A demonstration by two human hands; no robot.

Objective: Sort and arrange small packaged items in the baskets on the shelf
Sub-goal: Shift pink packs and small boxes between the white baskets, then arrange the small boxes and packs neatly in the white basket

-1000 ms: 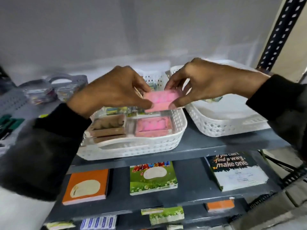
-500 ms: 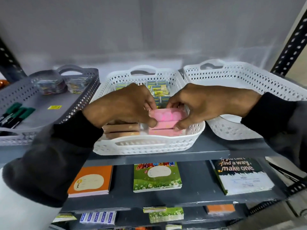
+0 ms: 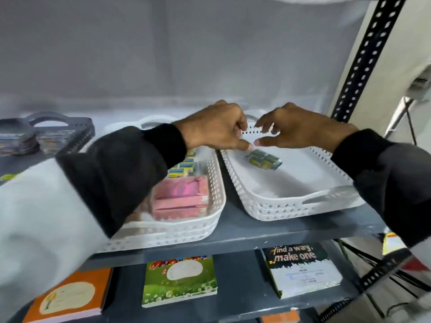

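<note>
Both hands hover over the right basket, above a small packet.

The middle basket (image 3: 217, 201) holds pink boxes (image 3: 180, 199). The left hand (image 3: 214, 127) is loosely curled and the right hand (image 3: 296, 127) spread, both empty, over the far end of the right basket (image 3: 291, 208). The yellow-and-blue packet (image 3: 263, 159) lies just below them: best pinched by its short edges and squared against a wall.

Both hands (image 3: 217, 127) (image 3: 296, 129) hover over a packet (image 3: 263, 159) in the right basket (image 3: 291, 208).

Left sleeve (image 3: 46, 217): pale grey, black ribbed cuff (image 3: 163, 145).
Right sleeve (image 3: 401, 183): dark grey, black cuff (image 3: 359, 145).
Hands: bare.
</note>
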